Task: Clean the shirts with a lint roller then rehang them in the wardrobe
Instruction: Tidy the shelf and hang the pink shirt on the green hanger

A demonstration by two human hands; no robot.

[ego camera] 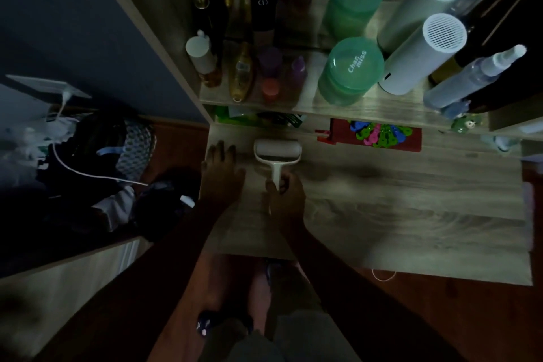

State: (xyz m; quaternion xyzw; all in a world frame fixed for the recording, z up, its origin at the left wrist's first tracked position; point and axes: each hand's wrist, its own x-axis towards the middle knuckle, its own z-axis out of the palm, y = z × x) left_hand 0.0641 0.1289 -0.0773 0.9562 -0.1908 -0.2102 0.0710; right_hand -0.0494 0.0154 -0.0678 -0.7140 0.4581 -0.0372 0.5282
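A white lint roller (277, 150) lies on the wooden desk top (411, 209), its roll pointing toward the shelves. My right hand (286, 198) is closed around its handle. Just left of the roller, my left hand (221, 170) rests flat near the desk's left edge with fingers spread and nothing in it. No shirt or wardrobe shows clearly; a dark pile of clothes (97, 161) lies at the left in dim light.
A shelf (367, 109) above the desk carries several bottles, two green jars (349, 70), a white cylinder (420, 56) and a spray bottle (473, 76). A red box of coloured clips (379, 135) sits at the desk's back. A white cable (88, 173) crosses the clothes pile.
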